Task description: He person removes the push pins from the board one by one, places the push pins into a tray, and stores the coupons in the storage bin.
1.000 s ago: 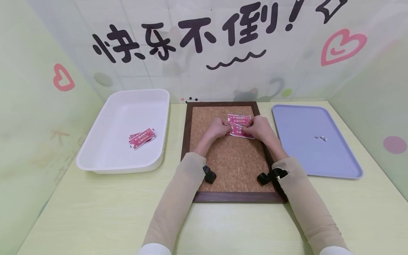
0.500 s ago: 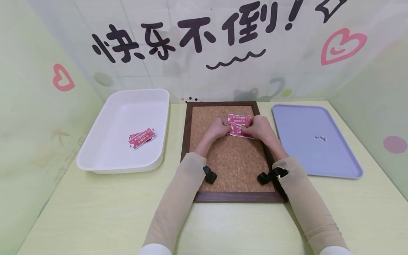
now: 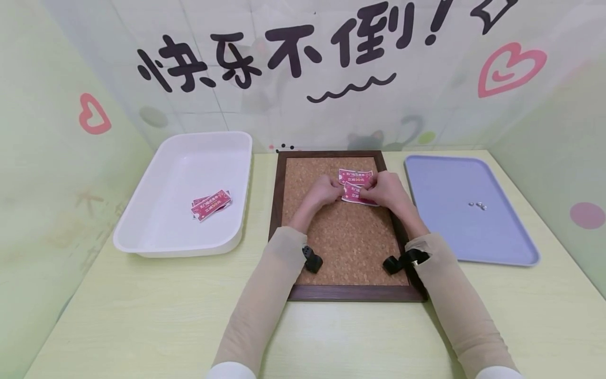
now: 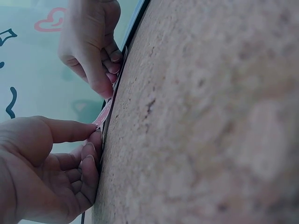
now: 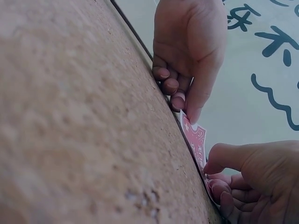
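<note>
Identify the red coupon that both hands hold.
The lower coupon on the cork board, pinched by the left hand and right hand. The upper coupon lies just beyond it; the overlapping coupons lie in the white tray.

A pale back wall (image 3: pixel 303 123) with faint tile-like lines carries bold black Chinese lettering (image 3: pixel 294 59), with a wavy black line (image 3: pixel 351 94) beneath it. To the lettering's right are a star outline (image 3: pixel 484 15) and a large pink heart (image 3: pixel 482 79). Low down, a faint grey shape (image 3: pixel 365 141), perhaps a cat though too washed out to be sure, sits near a green spot (image 3: pixel 427 138). The light green left wall (image 3: pixel 47 173) bears a smaller pink heart; the right wall (image 3: pixel 554 152), a mauve oval (image 3: pixel 587 216). The pale yellow-green, wood-grained counter (image 3: pixel 142 316) meets all three walls under soft, even light.
</note>
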The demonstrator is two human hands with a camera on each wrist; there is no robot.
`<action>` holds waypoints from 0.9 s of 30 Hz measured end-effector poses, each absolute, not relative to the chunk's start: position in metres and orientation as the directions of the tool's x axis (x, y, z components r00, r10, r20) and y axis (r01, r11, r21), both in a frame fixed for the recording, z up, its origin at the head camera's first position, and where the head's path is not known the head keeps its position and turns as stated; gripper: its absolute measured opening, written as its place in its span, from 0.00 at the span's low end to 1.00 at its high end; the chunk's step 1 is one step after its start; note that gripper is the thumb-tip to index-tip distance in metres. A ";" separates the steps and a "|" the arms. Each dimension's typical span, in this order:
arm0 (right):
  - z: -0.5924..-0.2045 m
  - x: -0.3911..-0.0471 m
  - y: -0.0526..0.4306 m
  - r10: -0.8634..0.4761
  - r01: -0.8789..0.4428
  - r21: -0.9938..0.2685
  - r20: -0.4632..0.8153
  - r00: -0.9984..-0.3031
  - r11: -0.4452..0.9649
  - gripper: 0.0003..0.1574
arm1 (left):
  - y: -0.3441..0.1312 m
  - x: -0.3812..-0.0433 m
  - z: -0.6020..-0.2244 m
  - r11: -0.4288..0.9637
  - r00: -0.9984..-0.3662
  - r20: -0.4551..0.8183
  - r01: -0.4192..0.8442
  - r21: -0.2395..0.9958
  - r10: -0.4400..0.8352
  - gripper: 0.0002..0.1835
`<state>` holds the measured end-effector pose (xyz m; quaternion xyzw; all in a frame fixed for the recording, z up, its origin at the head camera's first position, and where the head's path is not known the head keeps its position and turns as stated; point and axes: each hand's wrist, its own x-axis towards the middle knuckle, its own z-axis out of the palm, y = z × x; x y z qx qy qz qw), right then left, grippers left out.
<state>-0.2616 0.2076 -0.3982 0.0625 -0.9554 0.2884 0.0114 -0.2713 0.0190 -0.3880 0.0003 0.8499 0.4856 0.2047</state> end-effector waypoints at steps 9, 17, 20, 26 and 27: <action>-0.397 -0.261 0.208 -0.107 -0.116 -0.565 0.049 -0.993 0.817 0.11 | 0.018 -0.273 -0.390 0.539 -0.914 -0.343 -0.182 0.823 0.215 0.20; -0.397 -0.260 0.209 -0.108 -0.115 -0.574 0.046 -0.993 0.811 0.10 | 0.019 -0.272 -0.389 0.537 -0.913 -0.354 -0.199 0.820 0.201 0.17; -0.397 -0.261 0.210 -0.102 -0.107 -0.576 0.040 -0.994 0.810 0.10 | 0.020 -0.271 -0.388 0.543 -0.914 -0.355 -0.200 0.816 0.196 0.16; -0.396 -0.260 0.214 -0.100 -0.106 -0.581 0.043 -0.994 0.807 0.11 | 0.020 -0.270 -0.386 0.549 -0.914 -0.359 -0.207 0.810 0.186 0.16; -0.396 -0.259 0.215 -0.098 -0.106 -0.582 0.045 -0.994 0.806 0.11 | 0.021 -0.270 -0.387 0.549 -0.914 -0.361 -0.208 0.809 0.186 0.17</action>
